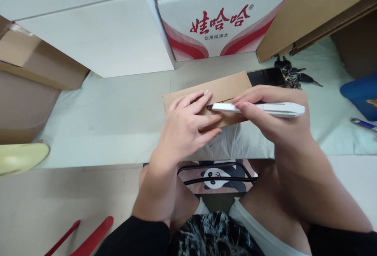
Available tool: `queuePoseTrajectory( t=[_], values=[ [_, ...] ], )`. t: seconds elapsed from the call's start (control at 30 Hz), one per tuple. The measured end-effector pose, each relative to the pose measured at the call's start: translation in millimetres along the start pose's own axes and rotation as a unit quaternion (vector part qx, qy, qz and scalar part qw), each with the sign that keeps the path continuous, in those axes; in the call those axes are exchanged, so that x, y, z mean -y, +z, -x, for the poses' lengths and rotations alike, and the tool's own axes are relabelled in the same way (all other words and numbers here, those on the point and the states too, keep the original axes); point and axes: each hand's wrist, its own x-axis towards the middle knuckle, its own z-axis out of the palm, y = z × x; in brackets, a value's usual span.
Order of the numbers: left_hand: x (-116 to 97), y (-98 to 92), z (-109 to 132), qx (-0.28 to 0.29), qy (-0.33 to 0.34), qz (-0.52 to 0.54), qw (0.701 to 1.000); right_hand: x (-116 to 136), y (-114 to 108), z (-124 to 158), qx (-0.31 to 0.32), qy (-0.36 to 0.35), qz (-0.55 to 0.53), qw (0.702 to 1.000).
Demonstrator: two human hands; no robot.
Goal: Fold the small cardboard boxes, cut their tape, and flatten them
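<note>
Nearest the camera, at 6 o'clock, is the person's dark patterned shirt (218,236) (12 o'clock marks the top of the view). Beyond it spreads a pale-covered table (112,110), with a white carton (218,16) printed in red at 12 o'clock. On the table, just above the view's centre, lies a brown cardboard piece (226,86); its long axis runs from between 8 and 9 o'clock to between 2 and 3 o'clock. The left hand (184,128) lies spread on the left part of this piece, fingers apart, pressing it and gripping nothing visible. The right hand (290,130) is over the right end, thumb and fingers pinched around a slim white tool (273,109). The governing relation, as judged here, is tool to cardboard: the tool's long axis runs from 3 to 9 o'clock, its dark tip pointing to 9 o'clock, into the gap between the left fingers. From the right fingertips, the cardboard extends towards 9 o'clock; the left hand is the nearer to the tip. Whether the tip touches the cardboard cannot be told. At 2 o'clock, a dark phone-like slab (265,76) adjoins the cardboard's right end, with keys (306,78) just beside it.
</note>
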Motion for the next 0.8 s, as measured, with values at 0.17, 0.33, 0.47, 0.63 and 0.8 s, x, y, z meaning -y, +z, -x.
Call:
queuePoseTrajectory(
  t=[0.17,0.33,0.47,0.63,0.8],
  values=[
    [-1.1,-1.1,-0.5,0.003,-0.003,-0.008,1.000,-0.6,1.1,0.9,-0.013,0.015,0.002,1.000],
    [-1.2,-1.6,-0.9,0.008,-0.004,-0.004,1.000,-1.1,3.2,1.6,-0.036,0.024,0.016,0.999],
    [-1.2,-2.0,-0.5,0.013,-0.009,-0.001,1.000,-1.9,4.7,2.2,-0.048,0.021,0.005,0.999],
    [0.0,-0.7,0.3,-0.001,0.003,-0.001,1.000,-3.5,6.1,4.3,-0.055,0.013,-0.007,0.998],
    [0.3,-0.2,0.0,-0.003,0.004,-0.006,1.000,-7.7,7.9,5.5,-0.070,0.022,-0.003,0.997]
  ],
)
